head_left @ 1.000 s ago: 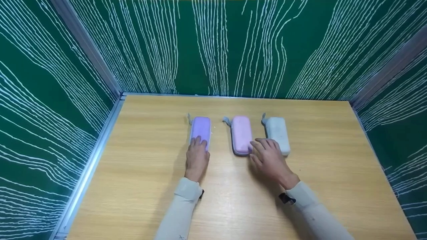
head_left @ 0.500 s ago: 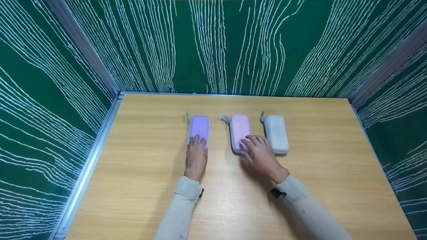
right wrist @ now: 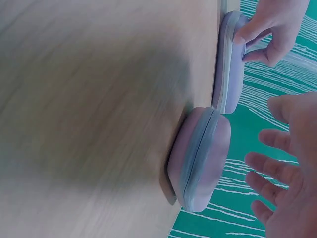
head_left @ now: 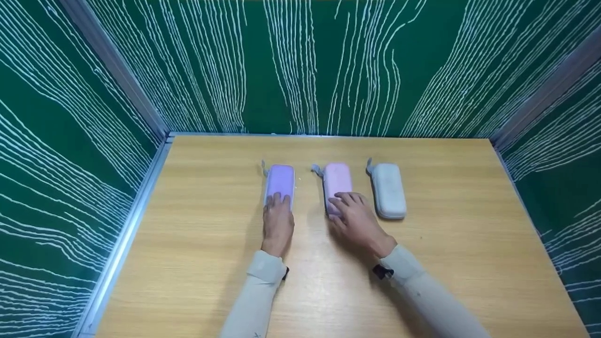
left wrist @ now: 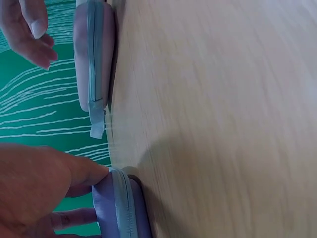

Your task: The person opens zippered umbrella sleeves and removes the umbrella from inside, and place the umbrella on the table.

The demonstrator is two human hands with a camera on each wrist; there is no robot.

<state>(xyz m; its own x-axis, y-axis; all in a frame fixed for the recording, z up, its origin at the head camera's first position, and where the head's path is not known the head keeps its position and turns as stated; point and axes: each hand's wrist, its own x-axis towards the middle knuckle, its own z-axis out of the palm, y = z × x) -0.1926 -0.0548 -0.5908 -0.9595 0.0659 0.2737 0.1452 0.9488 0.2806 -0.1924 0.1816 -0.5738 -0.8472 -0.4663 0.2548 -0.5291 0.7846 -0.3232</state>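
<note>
Three zippered hard cases lie in a row in the head view: a purple case [head_left: 281, 180], a pink case [head_left: 337, 178] and a grey case [head_left: 389, 190]. My left hand [head_left: 278, 227] touches the purple case's near half with its fingertips. In the right wrist view its thumb meets the case near the zipper edge. My right hand [head_left: 358, 218] is over the near end of the pink case, partly hiding it. The right wrist view shows that hand's fingers [right wrist: 270, 163] spread and apart from the pink case [right wrist: 215, 161].
The cases lie on a light wooden table [head_left: 211, 281]. Green walls [head_left: 263, 70] with wavy white lines surround its back and sides. Grey strap loops [head_left: 317, 169] stick out at the cases' far left corners. A metal rail [head_left: 127, 234] borders the left edge.
My right hand has moved left, from between the pink and grey cases to over the pink one, uncovering the grey case. My left hand stays at the purple case.
</note>
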